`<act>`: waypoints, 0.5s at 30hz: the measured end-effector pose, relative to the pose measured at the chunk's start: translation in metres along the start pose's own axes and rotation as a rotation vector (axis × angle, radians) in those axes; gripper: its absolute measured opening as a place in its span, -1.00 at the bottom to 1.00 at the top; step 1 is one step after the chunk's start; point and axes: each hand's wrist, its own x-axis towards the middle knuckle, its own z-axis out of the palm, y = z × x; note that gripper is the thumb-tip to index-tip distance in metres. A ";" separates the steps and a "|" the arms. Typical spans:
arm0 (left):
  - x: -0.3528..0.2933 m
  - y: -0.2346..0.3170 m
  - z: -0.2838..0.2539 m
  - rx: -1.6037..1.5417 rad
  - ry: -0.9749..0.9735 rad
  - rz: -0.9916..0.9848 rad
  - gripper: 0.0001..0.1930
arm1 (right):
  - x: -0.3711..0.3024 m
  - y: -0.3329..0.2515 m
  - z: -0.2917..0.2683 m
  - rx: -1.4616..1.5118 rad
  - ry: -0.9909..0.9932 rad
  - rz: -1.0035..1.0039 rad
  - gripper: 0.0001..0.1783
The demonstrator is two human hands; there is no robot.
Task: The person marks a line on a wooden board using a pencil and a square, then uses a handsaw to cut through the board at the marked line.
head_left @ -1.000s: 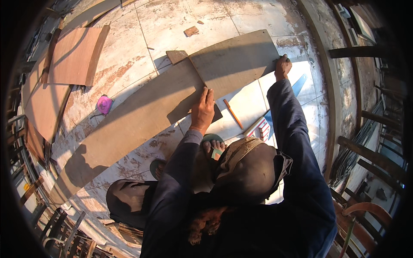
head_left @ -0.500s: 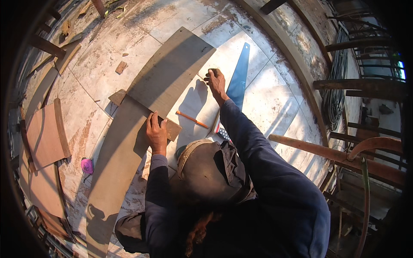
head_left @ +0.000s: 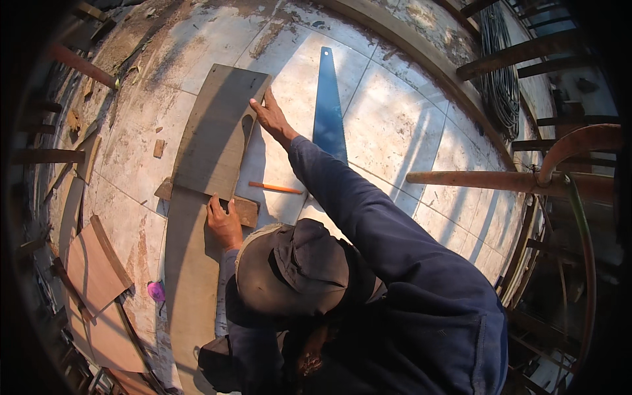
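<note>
The right hand (head_left: 275, 123) regained the upper board (head_left: 212, 128)'s right edge, probably steadying it with the left hand (head_left: 226, 228), clamping unclear.

The person wears a dark navy top with 2 long sleeves. The right sleeve (head_left: 382, 224) is loose, creased along its length and lit bluish; the left sleeve (head_left: 250, 336) looks nearly black in shadow. A stitched seam (head_left: 479, 355) runs down the cloth at the lower right. Dark brown-grey fabric (head_left: 289, 280) covers 1 rounded knee, with bunched black cloth (head_left: 313, 247) over it. The left hand (head_left: 225, 227) and right hand (head_left: 275, 122) are bare.
</note>
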 end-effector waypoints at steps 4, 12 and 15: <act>0.000 0.000 -0.002 0.020 -0.007 0.005 -0.55 | -0.002 -0.001 -0.002 -0.065 -0.019 -0.037 -0.01; -0.002 -0.005 0.000 -0.049 0.016 -0.018 -0.56 | -0.025 -0.041 -0.013 -0.193 0.012 0.085 -0.31; -0.002 -0.008 0.004 -0.036 0.031 0.042 -0.54 | -0.070 -0.021 -0.006 -0.331 0.136 0.043 -0.60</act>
